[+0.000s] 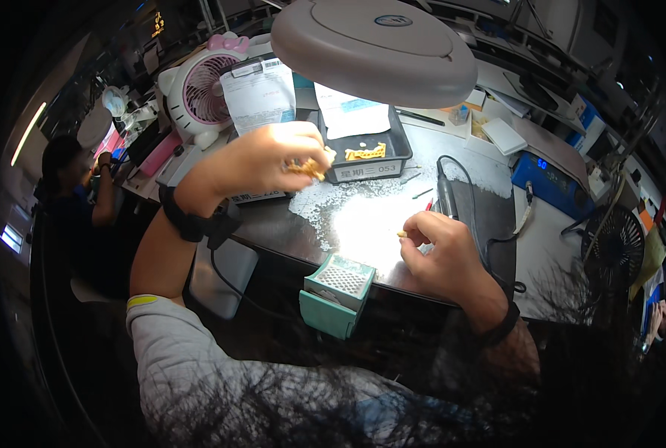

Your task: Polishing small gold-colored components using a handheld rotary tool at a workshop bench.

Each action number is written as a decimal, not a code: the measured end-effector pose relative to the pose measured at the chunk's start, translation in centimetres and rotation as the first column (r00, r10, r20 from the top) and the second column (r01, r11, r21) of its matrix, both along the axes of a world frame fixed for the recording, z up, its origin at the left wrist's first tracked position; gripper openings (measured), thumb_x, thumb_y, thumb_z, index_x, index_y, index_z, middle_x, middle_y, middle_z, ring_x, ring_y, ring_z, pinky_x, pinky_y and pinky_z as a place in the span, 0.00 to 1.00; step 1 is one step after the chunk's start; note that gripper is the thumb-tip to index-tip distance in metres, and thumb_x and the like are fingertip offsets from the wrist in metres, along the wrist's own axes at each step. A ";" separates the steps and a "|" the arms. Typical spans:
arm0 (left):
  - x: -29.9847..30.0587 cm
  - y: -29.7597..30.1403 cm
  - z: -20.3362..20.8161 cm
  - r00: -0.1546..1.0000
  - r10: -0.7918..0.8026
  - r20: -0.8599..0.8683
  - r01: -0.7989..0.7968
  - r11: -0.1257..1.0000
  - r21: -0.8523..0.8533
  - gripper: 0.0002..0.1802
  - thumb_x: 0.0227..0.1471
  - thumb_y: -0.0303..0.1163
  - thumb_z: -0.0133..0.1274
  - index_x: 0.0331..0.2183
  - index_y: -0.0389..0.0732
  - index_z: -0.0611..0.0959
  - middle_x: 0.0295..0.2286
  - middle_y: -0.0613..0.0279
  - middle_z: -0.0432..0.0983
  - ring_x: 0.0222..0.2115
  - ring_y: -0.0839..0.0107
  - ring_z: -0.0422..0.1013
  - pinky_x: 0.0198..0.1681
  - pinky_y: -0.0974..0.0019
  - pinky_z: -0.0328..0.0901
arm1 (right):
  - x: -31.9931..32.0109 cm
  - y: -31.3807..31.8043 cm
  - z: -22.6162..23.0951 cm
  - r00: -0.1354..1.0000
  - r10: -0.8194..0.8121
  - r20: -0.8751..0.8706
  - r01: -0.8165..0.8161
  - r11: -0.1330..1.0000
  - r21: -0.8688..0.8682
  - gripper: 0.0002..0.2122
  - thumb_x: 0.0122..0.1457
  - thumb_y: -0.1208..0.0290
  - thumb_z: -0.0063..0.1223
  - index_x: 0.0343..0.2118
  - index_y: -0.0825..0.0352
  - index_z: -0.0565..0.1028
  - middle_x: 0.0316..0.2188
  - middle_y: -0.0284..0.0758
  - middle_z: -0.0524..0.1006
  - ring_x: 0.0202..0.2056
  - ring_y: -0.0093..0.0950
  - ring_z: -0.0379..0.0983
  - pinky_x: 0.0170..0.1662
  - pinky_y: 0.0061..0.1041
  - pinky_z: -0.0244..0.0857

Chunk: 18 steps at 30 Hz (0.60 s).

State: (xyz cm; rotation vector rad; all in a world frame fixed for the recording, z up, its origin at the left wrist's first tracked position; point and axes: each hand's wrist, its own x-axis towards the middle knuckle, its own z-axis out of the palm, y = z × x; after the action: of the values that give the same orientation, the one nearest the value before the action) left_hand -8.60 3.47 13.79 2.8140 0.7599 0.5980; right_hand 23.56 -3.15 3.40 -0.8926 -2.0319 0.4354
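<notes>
Near the middle of the frame, a worker's left hand (277,155) curls its fingers around one bumpy yellow piece (307,169); right of center, the right hand (452,252) pinches one small yellow bit (402,234). One yellow strip (365,153) lies in a black tray (399,142) at upper center. One lamp (374,56) hangs above; two fans show, one pink-and-white fan (207,89) upper left, one black fan (613,243) far right.
</notes>
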 end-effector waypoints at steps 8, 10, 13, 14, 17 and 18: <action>6.3 -2.1 -6.1 0.935 -0.047 -0.352 0.057 0.998 0.019 0.10 0.52 0.30 0.60 0.37 0.38 0.79 0.36 0.55 0.73 0.39 0.53 0.77 0.38 0.53 0.74 | -0.2 -0.2 0.4 0.999 -0.026 0.025 0.027 0.999 -0.021 0.04 0.54 0.75 0.59 0.28 0.66 0.75 0.23 0.40 0.76 0.26 0.42 0.77 0.30 0.37 0.69; 7.0 -1.6 -6.8 0.932 -0.041 -0.361 0.042 0.999 -0.005 0.10 0.53 0.30 0.60 0.37 0.39 0.79 0.35 0.55 0.73 0.39 0.53 0.77 0.38 0.53 0.74 | -0.1 -0.2 0.2 0.999 -0.030 0.037 0.030 1.000 0.001 0.03 0.54 0.75 0.59 0.28 0.66 0.75 0.23 0.40 0.76 0.26 0.42 0.77 0.30 0.37 0.70; 7.2 -0.7 -7.4 0.945 -0.043 -0.326 0.050 0.999 0.012 0.11 0.53 0.31 0.61 0.39 0.39 0.80 0.37 0.55 0.74 0.40 0.54 0.77 0.40 0.53 0.74 | -0.2 -0.2 0.4 0.999 -0.031 0.035 0.031 0.999 -0.013 0.03 0.54 0.75 0.59 0.28 0.66 0.75 0.23 0.40 0.76 0.26 0.42 0.77 0.30 0.37 0.70; 7.2 -0.5 -7.5 0.949 -0.033 -0.313 0.042 0.999 0.023 0.12 0.52 0.31 0.62 0.39 0.40 0.81 0.37 0.56 0.75 0.40 0.54 0.77 0.40 0.53 0.74 | -0.2 -0.2 0.4 0.999 -0.028 0.034 0.028 1.000 -0.013 0.03 0.54 0.75 0.59 0.28 0.66 0.75 0.23 0.40 0.76 0.26 0.42 0.77 0.30 0.37 0.70; 7.0 -0.1 -7.6 0.960 -0.029 -0.279 0.053 0.995 0.079 0.13 0.50 0.32 0.64 0.39 0.40 0.83 0.38 0.57 0.76 0.40 0.56 0.77 0.41 0.54 0.74 | -0.2 -0.3 0.4 1.000 -0.020 0.023 0.020 1.000 -0.006 0.03 0.54 0.75 0.59 0.27 0.66 0.75 0.23 0.39 0.76 0.26 0.42 0.77 0.30 0.37 0.70; 6.9 0.0 -7.6 0.966 -0.039 -0.257 0.073 0.989 0.125 0.14 0.49 0.32 0.65 0.39 0.41 0.83 0.38 0.58 0.76 0.40 0.57 0.77 0.41 0.54 0.73 | -0.2 -0.3 0.6 0.999 -0.020 0.028 0.020 1.000 -0.002 0.03 0.54 0.75 0.59 0.27 0.66 0.75 0.23 0.39 0.76 0.26 0.41 0.77 0.30 0.37 0.70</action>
State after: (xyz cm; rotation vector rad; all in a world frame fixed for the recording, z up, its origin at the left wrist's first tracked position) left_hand -1.73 3.50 6.20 3.0650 0.7019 0.2911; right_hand 23.35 -3.47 4.00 -0.9245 -2.0467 0.4163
